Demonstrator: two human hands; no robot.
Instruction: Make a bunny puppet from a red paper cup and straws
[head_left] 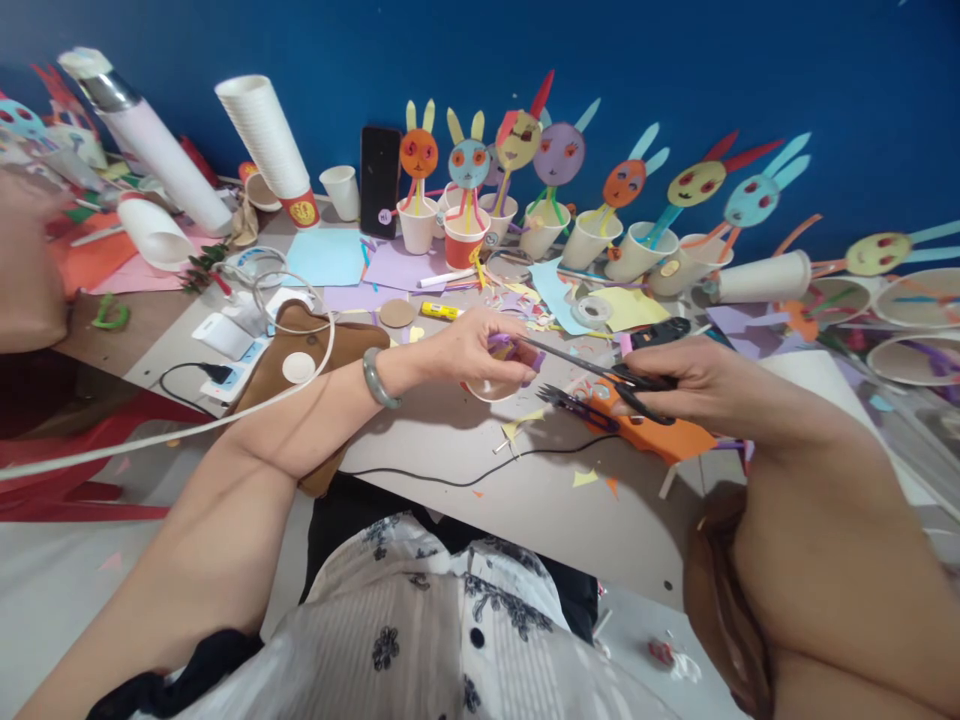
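My left hand (484, 348), with a bangle on its wrist, pinches a small purple paper piece (504, 345) above the middle of the table. Dark-handled scissors (581, 358) are in my right hand (694, 375), their blades pointing left toward the purple piece. Whether the blades touch it I cannot tell. Below the left hand shows the rim of a round white object (487, 392), mostly hidden. Under the scissors lies a second dark pair with serrated blades (576, 405), beside an orange sheet (667, 438).
Paper cups with rabbit-faced figures (469, 165) line the blue wall. A phone (380, 180) and stacked cups (266, 140) stand at the back left. A white cable (217, 425) crosses above my left forearm; a power strip (238, 370) lies left. Paper scraps (585, 479) dot the table.
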